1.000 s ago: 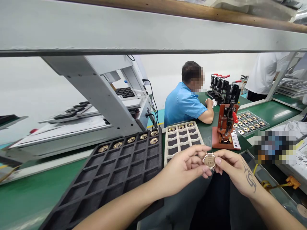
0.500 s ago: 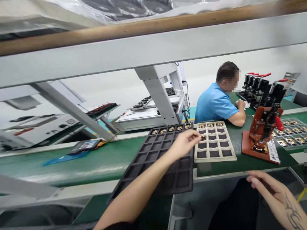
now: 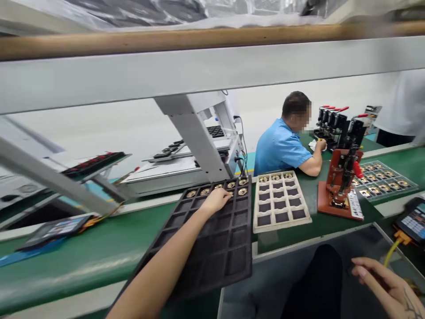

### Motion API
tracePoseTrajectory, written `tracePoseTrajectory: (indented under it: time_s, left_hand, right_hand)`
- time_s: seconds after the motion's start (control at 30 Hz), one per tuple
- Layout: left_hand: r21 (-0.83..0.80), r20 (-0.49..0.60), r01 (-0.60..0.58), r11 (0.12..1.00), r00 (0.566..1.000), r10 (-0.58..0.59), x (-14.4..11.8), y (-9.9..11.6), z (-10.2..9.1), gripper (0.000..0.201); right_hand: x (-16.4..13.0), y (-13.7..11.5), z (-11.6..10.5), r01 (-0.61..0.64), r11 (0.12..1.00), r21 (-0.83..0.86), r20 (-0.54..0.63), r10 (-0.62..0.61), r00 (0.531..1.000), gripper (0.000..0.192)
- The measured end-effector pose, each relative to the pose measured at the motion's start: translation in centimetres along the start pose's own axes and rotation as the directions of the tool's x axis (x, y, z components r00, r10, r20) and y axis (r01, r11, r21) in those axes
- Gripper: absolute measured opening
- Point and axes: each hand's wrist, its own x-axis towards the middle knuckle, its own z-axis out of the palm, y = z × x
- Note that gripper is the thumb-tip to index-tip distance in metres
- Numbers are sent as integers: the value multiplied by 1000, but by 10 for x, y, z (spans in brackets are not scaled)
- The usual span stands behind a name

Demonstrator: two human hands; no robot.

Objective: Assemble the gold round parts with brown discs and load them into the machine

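The right hand (image 3: 387, 285) rests nearest the camera, low at the bench edge, fingers loosely spread and holding nothing. The left hand (image 3: 217, 200) reaches over the black foam tray (image 3: 206, 248), fingertips curled down at a cell in the tray's second row; whether they pinch a part cannot be told. Gold round parts (image 3: 242, 191) fill the tray's far row and one cell of the second row. To seat a part well, lower it flat and centred in its cell, then release without dragging the neighbours. Just beside the black tray lies a beige tray (image 3: 307, 216), then a red toggle press (image 3: 340, 186). Beyond the green conveyor belt (image 3: 99, 248) sits a co-worker in blue (image 3: 282, 148).
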Motion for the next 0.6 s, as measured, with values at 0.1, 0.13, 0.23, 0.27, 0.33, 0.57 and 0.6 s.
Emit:
tracePoseTrajectory:
  time_s: [0.1,0.13,0.23,0.27,0.33,0.57,0.6]
  left_hand:
    - [-10,-25,-87,996,996,87,8,39,-2,29]
    - [-37,-37,-141,989,989,140,9,62,-2,33]
    - [-275,-25,-386,881,918,395,-3,155,4,39]
    - [-376,0,-447,812,876,482,-12,191,8,37]
    - [-543,39,-515,663,774,633,-32,260,19,31]
    - [-565,89,-661,493,546,833,-33,430,97,18]
    - [-549,100,-657,516,562,821,-23,450,108,16]
  right_hand:
    - [-15,-14,-1,4,1000,26,-22,-4,1000,49]
    - [-17,-21,-1,21,999,36,-26,-20,999,48]
    - [-16,-46,-3,92,995,48,-49,-89,995,49]
    - [-16,-52,-4,113,993,43,-61,-110,992,49]
    - [-18,-58,-7,133,991,24,-76,-131,988,48]
    - [-59,-8,-13,1,1000,0,-155,-1,988,51]
    - [-67,2,-13,-30,1000,3,-174,30,984,54]
